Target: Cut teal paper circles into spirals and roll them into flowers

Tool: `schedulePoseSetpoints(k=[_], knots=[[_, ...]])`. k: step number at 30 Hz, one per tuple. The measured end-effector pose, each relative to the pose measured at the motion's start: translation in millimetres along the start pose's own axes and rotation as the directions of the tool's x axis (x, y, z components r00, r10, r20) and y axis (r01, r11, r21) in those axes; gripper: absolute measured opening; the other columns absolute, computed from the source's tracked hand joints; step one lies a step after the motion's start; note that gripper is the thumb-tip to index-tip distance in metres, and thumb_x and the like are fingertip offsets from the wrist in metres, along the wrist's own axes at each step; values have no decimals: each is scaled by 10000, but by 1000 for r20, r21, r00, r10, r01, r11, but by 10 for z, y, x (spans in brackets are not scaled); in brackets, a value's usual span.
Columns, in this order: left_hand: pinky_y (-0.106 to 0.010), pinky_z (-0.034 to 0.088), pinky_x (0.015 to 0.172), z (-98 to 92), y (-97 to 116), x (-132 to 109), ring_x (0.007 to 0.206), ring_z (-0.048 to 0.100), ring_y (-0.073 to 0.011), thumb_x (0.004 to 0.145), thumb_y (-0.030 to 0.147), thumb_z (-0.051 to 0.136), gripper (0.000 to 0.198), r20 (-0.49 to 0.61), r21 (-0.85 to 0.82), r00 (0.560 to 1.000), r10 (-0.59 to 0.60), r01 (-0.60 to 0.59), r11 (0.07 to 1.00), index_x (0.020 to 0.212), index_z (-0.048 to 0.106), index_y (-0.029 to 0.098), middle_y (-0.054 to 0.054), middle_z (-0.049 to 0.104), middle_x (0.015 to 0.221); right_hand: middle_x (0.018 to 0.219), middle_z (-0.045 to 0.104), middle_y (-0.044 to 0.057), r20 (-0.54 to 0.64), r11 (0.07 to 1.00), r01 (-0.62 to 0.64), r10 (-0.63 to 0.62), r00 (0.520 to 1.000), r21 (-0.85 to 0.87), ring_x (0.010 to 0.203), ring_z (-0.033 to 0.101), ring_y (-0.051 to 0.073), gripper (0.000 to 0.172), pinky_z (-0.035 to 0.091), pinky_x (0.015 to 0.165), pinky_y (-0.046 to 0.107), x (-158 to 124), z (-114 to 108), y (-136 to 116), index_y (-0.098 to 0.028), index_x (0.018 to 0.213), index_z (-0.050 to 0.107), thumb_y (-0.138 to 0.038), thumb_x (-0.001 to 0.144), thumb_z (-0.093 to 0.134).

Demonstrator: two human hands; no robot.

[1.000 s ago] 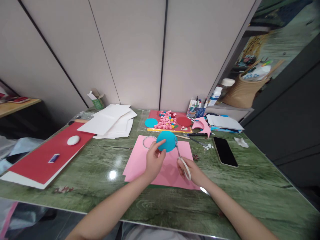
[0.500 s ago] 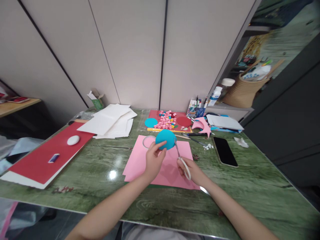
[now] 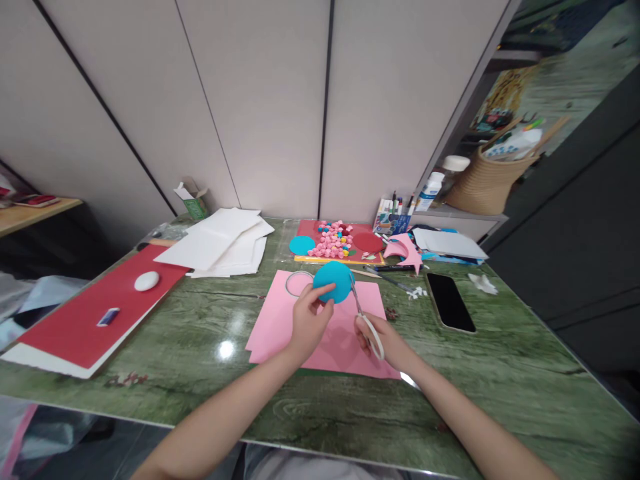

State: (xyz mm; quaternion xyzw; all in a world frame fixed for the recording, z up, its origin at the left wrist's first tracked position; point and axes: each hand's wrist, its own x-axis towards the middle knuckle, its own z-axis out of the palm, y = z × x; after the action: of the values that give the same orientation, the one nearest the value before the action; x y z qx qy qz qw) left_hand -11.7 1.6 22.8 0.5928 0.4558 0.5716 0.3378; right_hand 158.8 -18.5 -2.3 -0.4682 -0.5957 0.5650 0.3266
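Between its thumb and fingers my left hand (image 3: pixel 311 320) grips a blue paper circle (image 3: pixel 336 277), held up over the pink paper (image 3: pixel 335 337). My right hand (image 3: pixel 383 339) is closed around the white handles of a pair of scissors (image 3: pixel 371 330). The blades point up and away, meeting the right edge of the blue circle. A thin ring (image 3: pixel 300 284) lies on the pink paper behind my left hand, partly covered.
Behind are a red sheet (image 3: pixel 313 227) with small pink paper balls (image 3: pixel 334 241), a second blue circle (image 3: pixel 302 245) and a pink offcut (image 3: pixel 404 250). A phone (image 3: pixel 451 303) lies right; white sheets (image 3: pixel 215 240) and red card (image 3: pixel 100 300) lie left.
The blue paper circle has shifted slightly right and toward me with my left hand. The scissors have moved slightly right with it; both hands keep their hold.
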Motion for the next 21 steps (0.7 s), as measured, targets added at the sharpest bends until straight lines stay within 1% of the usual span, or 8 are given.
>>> schedulePoseSetpoints(k=[7, 12, 16, 21], knots=[[-250, 425, 704, -6, -69, -6, 837, 520, -148, 766, 177, 516, 275, 12, -45, 1000, -19, 19, 999, 1021, 617, 204, -62, 549, 936, 518, 444, -51, 1, 1000, -19, 19, 1000, 4, 412, 436, 78, 363, 316, 405, 210, -9, 9, -20, -179, 670, 417, -503, 833, 415], [-258, 428, 730, -12, -92, -2, 874, 520, -156, 777, 184, 509, 276, 6, -59, 1000, -12, 12, 998, 1033, 610, 212, -64, 551, 969, 520, 450, -51, 17, 1000, 4, -4, 1000, 13, 417, 437, 78, 354, 327, 415, 210, 0, 11, -20, -178, 670, 421, -490, 838, 416], [-265, 428, 736, -15, -61, -1, 881, 513, -160, 776, 214, 526, 267, -8, -46, 1000, -10, 9, 999, 1030, 609, 211, -65, 545, 962, 527, 455, -50, 23, 1000, 0, -1, 1000, 31, 415, 436, 77, 352, 328, 406, 207, 4, 13, 6, -177, 675, 423, -493, 831, 426], [-261, 429, 708, -6, -37, -3, 825, 509, -147, 766, 222, 542, 274, -30, -22, 999, -10, 9, 1000, 1033, 602, 208, -54, 535, 909, 512, 454, -51, 13, 999, -22, 21, 1000, 28, 402, 436, 77, 363, 320, 395, 204, -4, 18, 16, -177, 673, 424, -509, 818, 436]])
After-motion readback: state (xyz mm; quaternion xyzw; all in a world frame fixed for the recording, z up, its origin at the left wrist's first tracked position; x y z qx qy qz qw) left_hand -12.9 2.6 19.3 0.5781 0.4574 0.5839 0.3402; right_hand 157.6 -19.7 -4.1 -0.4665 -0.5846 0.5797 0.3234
